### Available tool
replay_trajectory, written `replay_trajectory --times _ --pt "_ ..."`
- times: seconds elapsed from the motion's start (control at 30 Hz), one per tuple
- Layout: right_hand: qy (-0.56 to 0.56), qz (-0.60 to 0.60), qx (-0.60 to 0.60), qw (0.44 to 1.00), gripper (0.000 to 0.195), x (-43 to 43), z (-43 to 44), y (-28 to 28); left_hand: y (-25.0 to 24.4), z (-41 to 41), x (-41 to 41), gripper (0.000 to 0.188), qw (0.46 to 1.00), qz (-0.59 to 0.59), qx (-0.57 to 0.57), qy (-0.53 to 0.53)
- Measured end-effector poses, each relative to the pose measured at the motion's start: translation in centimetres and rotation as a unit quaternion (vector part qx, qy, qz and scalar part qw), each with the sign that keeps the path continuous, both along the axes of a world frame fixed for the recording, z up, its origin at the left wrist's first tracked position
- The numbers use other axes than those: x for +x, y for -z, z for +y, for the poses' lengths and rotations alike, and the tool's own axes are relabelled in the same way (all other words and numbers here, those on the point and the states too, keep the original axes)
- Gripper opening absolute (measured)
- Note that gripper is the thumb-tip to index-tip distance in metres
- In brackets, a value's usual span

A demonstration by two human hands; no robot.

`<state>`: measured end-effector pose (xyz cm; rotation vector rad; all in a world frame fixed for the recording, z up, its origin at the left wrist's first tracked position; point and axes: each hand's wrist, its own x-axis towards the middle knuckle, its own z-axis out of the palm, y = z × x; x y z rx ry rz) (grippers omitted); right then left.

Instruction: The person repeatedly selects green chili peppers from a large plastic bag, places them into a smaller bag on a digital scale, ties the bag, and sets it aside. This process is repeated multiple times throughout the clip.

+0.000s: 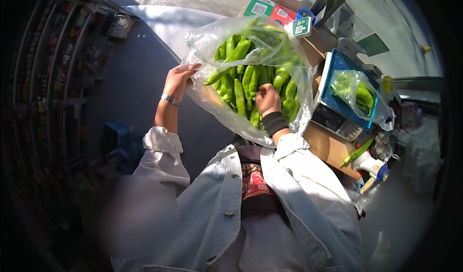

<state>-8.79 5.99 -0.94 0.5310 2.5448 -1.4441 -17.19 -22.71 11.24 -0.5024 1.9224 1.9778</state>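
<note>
A large clear plastic bag [304,91] lies wide at its mouth before me, filled with long green peppers [238,95]. My left hand [182,78], with a metal-banded watch at the wrist, pinches the left rim of the bag. Inside the bag, my right hand [268,99], a black band around its wrist, rests on the peppers with its fingers curled; whether it grips one cannot be told. To the right, a smaller plastic bag of green peppers [361,93] sits on the blue tray [325,87] of a digital scale [334,120].
A single green pepper [357,152] lies beside a white and blue megaphone [372,167] at the wooden counter's edge [325,145]. Cards with printed codes [258,9] stand behind the large bag. Shelves of small packaged goods [54,66] line the left side.
</note>
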Motion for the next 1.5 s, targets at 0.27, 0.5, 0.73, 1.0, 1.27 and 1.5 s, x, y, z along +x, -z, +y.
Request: replay_trajectory --times 0.27,0.5,0.73,1.0,1.27,1.5 --pt "-0.193 -0.134 0.199 0.951 0.055 3.7 -5.7 1.5 -3.9 1.5 1.7 0.023 0.995 0.102 -0.019 -0.010" --pt "0.035 -0.034 0.055 0.997 0.051 4.5 -1.8 1.0 -1.9 1.1 1.2 0.038 0.970 0.111 0.216 -0.024" --pt "0.127 0.116 0.021 0.985 0.052 1.2 3.1 1.0 -1.0 1.0 1.8 0.044 0.968 0.095 0.230 -0.031" --pt "-0.057 0.160 0.119 0.978 0.040 -1.1 2.4 -3.9 -2.1 1.8 3.4 0.044 0.971 0.042 0.227 -0.063" --pt "-0.487 0.166 0.356 0.780 0.036 -8.6 -1.2 -5.4 -4.2 0.7 1.1 0.046 0.930 0.161 0.331 -0.012" --pt "-0.522 0.113 0.437 0.723 0.050 -8.7 5.3 -8.0 -2.5 -1.2 0.1 0.048 0.954 0.147 0.257 -0.045"
